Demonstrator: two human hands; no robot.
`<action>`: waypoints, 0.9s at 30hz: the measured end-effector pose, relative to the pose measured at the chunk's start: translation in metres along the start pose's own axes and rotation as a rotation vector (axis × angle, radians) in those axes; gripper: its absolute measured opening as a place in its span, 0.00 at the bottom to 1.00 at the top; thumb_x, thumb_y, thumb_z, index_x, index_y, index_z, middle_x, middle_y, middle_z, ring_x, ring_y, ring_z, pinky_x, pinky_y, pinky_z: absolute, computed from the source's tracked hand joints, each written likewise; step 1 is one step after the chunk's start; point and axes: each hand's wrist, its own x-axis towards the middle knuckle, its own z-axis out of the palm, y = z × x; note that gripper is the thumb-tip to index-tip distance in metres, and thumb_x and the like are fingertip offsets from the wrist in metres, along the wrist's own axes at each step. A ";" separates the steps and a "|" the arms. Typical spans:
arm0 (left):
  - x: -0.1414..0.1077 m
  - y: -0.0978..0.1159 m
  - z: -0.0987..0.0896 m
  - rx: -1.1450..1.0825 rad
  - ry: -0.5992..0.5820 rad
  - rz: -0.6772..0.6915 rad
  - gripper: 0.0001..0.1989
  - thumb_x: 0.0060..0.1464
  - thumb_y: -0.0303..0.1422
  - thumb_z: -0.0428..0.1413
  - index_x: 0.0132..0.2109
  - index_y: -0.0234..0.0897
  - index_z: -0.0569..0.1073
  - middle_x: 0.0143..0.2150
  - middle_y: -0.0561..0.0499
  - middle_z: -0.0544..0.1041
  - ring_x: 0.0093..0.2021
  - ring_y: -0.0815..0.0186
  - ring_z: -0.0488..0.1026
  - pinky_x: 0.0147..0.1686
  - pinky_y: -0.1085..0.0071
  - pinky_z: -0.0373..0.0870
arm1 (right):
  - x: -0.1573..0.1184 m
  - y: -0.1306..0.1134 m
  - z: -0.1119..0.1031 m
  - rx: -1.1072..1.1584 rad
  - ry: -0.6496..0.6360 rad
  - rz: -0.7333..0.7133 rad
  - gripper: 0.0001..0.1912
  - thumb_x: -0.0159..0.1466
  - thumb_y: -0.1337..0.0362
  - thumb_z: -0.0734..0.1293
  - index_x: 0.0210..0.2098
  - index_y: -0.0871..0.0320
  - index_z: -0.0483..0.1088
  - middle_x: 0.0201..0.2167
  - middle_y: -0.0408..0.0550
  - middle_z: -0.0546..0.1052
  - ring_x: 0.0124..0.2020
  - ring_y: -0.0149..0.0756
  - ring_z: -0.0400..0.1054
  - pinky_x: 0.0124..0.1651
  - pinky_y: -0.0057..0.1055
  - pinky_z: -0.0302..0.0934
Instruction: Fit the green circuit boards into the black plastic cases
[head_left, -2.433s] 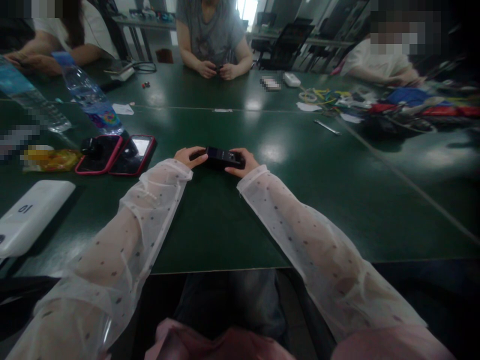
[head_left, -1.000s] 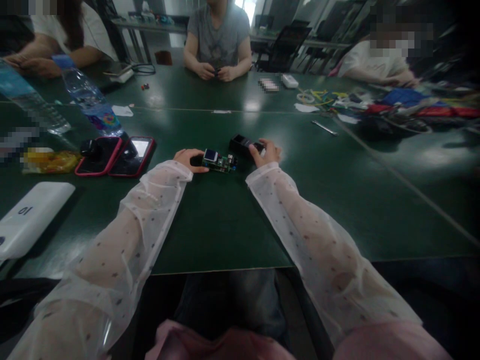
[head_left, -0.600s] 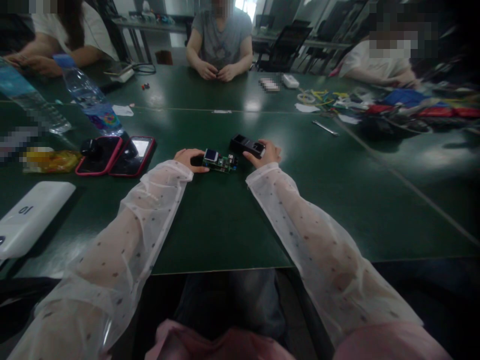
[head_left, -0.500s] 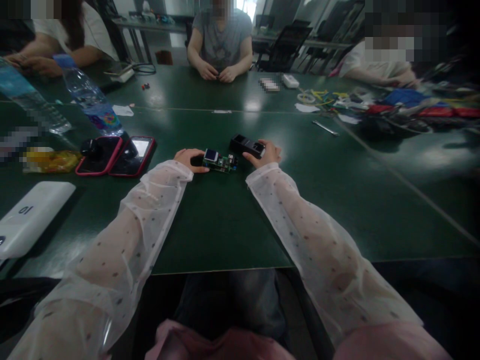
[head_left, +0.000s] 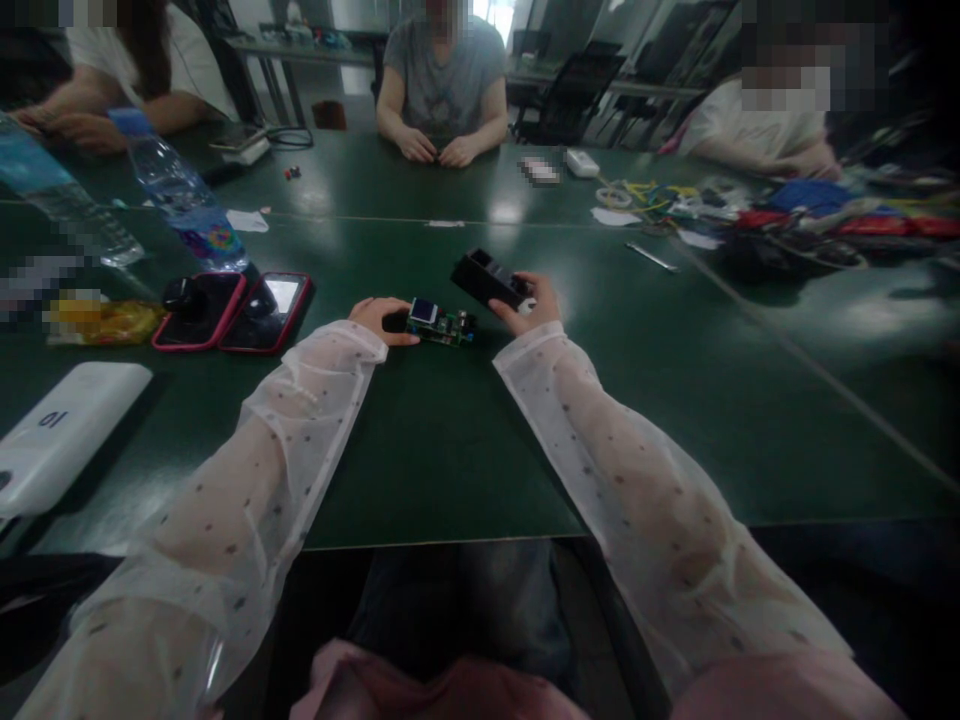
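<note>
My left hand (head_left: 381, 318) grips the left end of a green circuit board (head_left: 448, 328) that carries a small square screen (head_left: 424, 311). A dark part shows between its thumb and fingers. To the right, my right hand (head_left: 534, 304) is closed on the right end of a black housing (head_left: 484, 278). The housing is tilted, with openings showing on its upper face, and lies just beyond the board, apart from it. Something small and white shows by the right fingers.
Two phones in red cases (head_left: 198, 312), bottles (head_left: 184, 200), a yellow packet (head_left: 105, 318) and a white power bank (head_left: 71, 435) lie left. A wrench (head_left: 651, 257) and a pile of cables (head_left: 645, 195) are at right. Three people sit across the green table (head_left: 450, 450).
My right hand has tilted the black housing, raising its left end so that its openings show more. My left hand and the circuit board have hardly moved.
</note>
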 end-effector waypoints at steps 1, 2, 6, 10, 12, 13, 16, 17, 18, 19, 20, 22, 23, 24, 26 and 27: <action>0.000 0.001 0.000 0.007 0.003 -0.007 0.33 0.50 0.50 0.64 0.61 0.44 0.73 0.64 0.47 0.74 0.66 0.51 0.68 0.69 0.49 0.55 | -0.001 -0.004 0.001 0.017 -0.013 -0.033 0.32 0.55 0.51 0.73 0.57 0.50 0.65 0.55 0.53 0.73 0.56 0.53 0.67 0.61 0.57 0.59; 0.000 0.002 -0.001 0.014 0.000 -0.014 0.33 0.50 0.49 0.65 0.61 0.43 0.73 0.65 0.46 0.74 0.66 0.50 0.68 0.69 0.49 0.55 | -0.001 -0.009 0.001 0.027 -0.033 -0.065 0.32 0.55 0.51 0.73 0.57 0.50 0.64 0.56 0.52 0.73 0.57 0.53 0.68 0.61 0.58 0.59; -0.001 0.005 -0.002 0.008 -0.011 -0.023 0.34 0.49 0.48 0.65 0.61 0.41 0.74 0.64 0.44 0.74 0.65 0.50 0.68 0.69 0.50 0.54 | -0.010 -0.030 0.000 0.048 -0.162 -0.173 0.32 0.55 0.49 0.73 0.57 0.46 0.65 0.55 0.49 0.74 0.59 0.55 0.67 0.62 0.60 0.58; -0.002 0.006 -0.001 -0.026 0.031 -0.044 0.32 0.47 0.50 0.65 0.58 0.43 0.76 0.61 0.47 0.77 0.63 0.51 0.71 0.67 0.51 0.56 | -0.019 -0.043 -0.004 0.050 -0.213 -0.222 0.30 0.55 0.50 0.74 0.55 0.45 0.66 0.54 0.48 0.75 0.58 0.56 0.67 0.61 0.61 0.58; -0.003 0.005 0.000 -0.032 0.047 -0.049 0.31 0.46 0.51 0.66 0.56 0.45 0.76 0.60 0.48 0.78 0.62 0.50 0.71 0.67 0.51 0.57 | -0.021 -0.044 -0.004 0.049 -0.217 -0.228 0.30 0.55 0.50 0.75 0.55 0.46 0.67 0.54 0.49 0.75 0.57 0.56 0.67 0.61 0.61 0.58; -0.003 0.005 0.001 -0.032 0.049 -0.047 0.31 0.46 0.51 0.66 0.56 0.45 0.77 0.60 0.48 0.78 0.62 0.50 0.71 0.67 0.51 0.57 | -0.021 -0.043 -0.003 0.049 -0.221 -0.227 0.30 0.55 0.50 0.75 0.55 0.47 0.67 0.53 0.49 0.75 0.57 0.56 0.68 0.61 0.61 0.58; -0.002 0.004 0.001 -0.023 0.047 -0.050 0.31 0.45 0.51 0.66 0.55 0.44 0.76 0.59 0.47 0.78 0.62 0.50 0.71 0.66 0.50 0.57 | -0.021 -0.041 -0.001 0.039 -0.232 -0.213 0.30 0.55 0.52 0.75 0.54 0.48 0.66 0.53 0.50 0.75 0.57 0.55 0.68 0.60 0.61 0.59; -0.002 0.004 0.001 -0.019 0.047 -0.052 0.31 0.45 0.52 0.66 0.55 0.43 0.76 0.59 0.47 0.78 0.61 0.50 0.72 0.66 0.50 0.58 | -0.021 -0.041 0.000 0.028 -0.239 -0.211 0.29 0.54 0.53 0.75 0.54 0.48 0.66 0.52 0.50 0.75 0.57 0.55 0.68 0.60 0.61 0.59; -0.001 0.004 0.001 -0.013 0.046 -0.051 0.32 0.45 0.52 0.66 0.55 0.43 0.76 0.59 0.46 0.78 0.61 0.49 0.72 0.66 0.50 0.58 | -0.021 -0.042 0.000 0.010 -0.249 -0.213 0.29 0.54 0.53 0.75 0.53 0.48 0.66 0.52 0.50 0.75 0.57 0.56 0.68 0.60 0.61 0.59; 0.000 0.005 0.001 -0.005 0.041 -0.051 0.33 0.44 0.52 0.66 0.55 0.42 0.76 0.59 0.45 0.78 0.61 0.49 0.72 0.65 0.50 0.59 | -0.022 -0.043 0.000 -0.013 -0.259 -0.217 0.29 0.54 0.53 0.75 0.53 0.47 0.66 0.52 0.50 0.75 0.57 0.56 0.68 0.59 0.61 0.58; 0.000 0.005 0.002 0.005 0.034 -0.051 0.34 0.44 0.53 0.66 0.55 0.41 0.76 0.58 0.44 0.78 0.61 0.48 0.72 0.65 0.50 0.59 | -0.022 -0.043 0.000 -0.038 -0.271 -0.220 0.29 0.55 0.53 0.75 0.54 0.47 0.66 0.52 0.50 0.75 0.58 0.56 0.67 0.60 0.61 0.58; 0.001 0.006 0.002 0.029 0.025 -0.063 0.37 0.42 0.54 0.66 0.57 0.39 0.75 0.58 0.42 0.78 0.61 0.46 0.72 0.66 0.50 0.58 | -0.024 -0.045 0.000 -0.084 -0.295 -0.222 0.29 0.56 0.53 0.74 0.55 0.47 0.66 0.53 0.51 0.74 0.59 0.57 0.66 0.60 0.60 0.58; 0.001 0.007 0.002 0.038 0.025 -0.066 0.39 0.43 0.56 0.65 0.57 0.39 0.75 0.59 0.42 0.78 0.62 0.46 0.71 0.66 0.49 0.58 | -0.025 -0.045 0.000 -0.104 -0.306 -0.221 0.29 0.56 0.53 0.74 0.55 0.47 0.66 0.54 0.51 0.74 0.60 0.57 0.66 0.60 0.60 0.57; 0.000 0.007 0.003 0.040 0.030 -0.064 0.39 0.44 0.57 0.64 0.58 0.39 0.74 0.60 0.42 0.77 0.63 0.46 0.71 0.67 0.49 0.57 | -0.026 -0.045 0.001 -0.121 -0.318 -0.221 0.29 0.57 0.54 0.74 0.55 0.47 0.66 0.54 0.51 0.74 0.60 0.57 0.65 0.60 0.60 0.57; -0.002 0.008 0.002 0.027 0.036 -0.044 0.38 0.48 0.60 0.59 0.58 0.41 0.74 0.61 0.45 0.76 0.64 0.48 0.70 0.68 0.49 0.55 | -0.027 -0.043 0.002 -0.145 -0.341 -0.226 0.28 0.57 0.54 0.74 0.55 0.47 0.66 0.54 0.52 0.74 0.60 0.58 0.65 0.59 0.60 0.58; -0.003 0.009 0.002 0.014 0.040 -0.032 0.37 0.50 0.61 0.56 0.58 0.43 0.74 0.61 0.46 0.76 0.64 0.49 0.70 0.69 0.49 0.55 | -0.027 -0.042 0.003 -0.150 -0.349 -0.228 0.28 0.57 0.55 0.74 0.55 0.47 0.66 0.54 0.52 0.74 0.61 0.58 0.64 0.59 0.60 0.58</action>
